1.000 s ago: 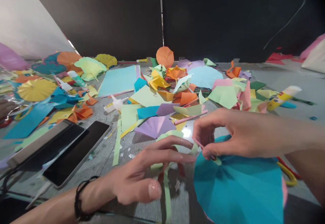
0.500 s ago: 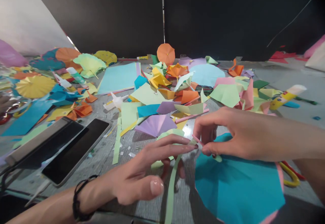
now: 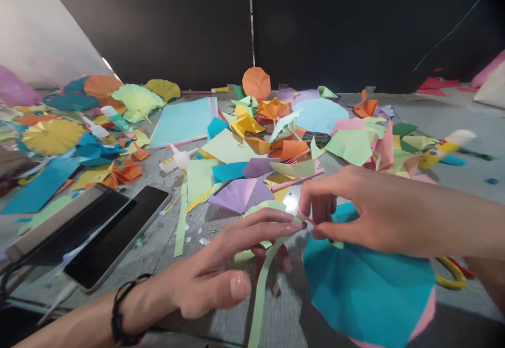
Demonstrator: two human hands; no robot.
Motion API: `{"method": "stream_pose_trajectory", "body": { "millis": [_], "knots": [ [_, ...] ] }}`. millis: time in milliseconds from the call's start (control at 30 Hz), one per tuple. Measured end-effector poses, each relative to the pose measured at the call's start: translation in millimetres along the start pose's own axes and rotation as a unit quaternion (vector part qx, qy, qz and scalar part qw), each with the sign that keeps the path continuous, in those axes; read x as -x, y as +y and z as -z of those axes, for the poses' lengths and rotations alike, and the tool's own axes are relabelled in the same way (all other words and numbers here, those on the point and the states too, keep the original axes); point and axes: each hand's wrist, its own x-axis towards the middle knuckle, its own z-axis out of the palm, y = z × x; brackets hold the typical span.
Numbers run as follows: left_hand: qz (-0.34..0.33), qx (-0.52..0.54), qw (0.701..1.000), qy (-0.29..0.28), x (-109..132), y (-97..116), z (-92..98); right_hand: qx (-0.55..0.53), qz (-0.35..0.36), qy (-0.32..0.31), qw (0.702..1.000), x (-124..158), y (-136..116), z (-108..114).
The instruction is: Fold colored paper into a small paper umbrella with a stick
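Observation:
My right hand (image 3: 366, 208) pinches the thin pink stick (image 3: 306, 218) at the centre of a teal folded paper umbrella (image 3: 366, 290) with a pink underside. My left hand (image 3: 229, 264), with a black band on the wrist, reaches in from the left. Its stretched fingers press a long light green paper strip (image 3: 258, 295) against the tip of the stick. The strip hangs down toward the table's near edge.
Two dark phones (image 3: 114, 237) lie at the left. Loose coloured papers and finished paper umbrellas (image 3: 256, 82) litter the grey table. A lilac pleated fan (image 3: 240, 194) sits just beyond my hands. A yellow glue tube (image 3: 444, 148) lies at the right, yellow-handled scissors (image 3: 453, 277) under my right forearm.
The green strip has swung from straight down to a slant, its top held at the stick tip. The teal umbrella tilted and shifted slightly; both hands stayed close together.

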Motion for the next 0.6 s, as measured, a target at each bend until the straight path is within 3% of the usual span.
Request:
{"method": "stream_pose_trajectory", "body": {
  "millis": [600],
  "knots": [
    [0.031, 0.009, 0.999, 0.019, -2, 2, -2.7, 0.089, 0.000, 0.061, 0.994, -3, -9, -6]
  ]
}}
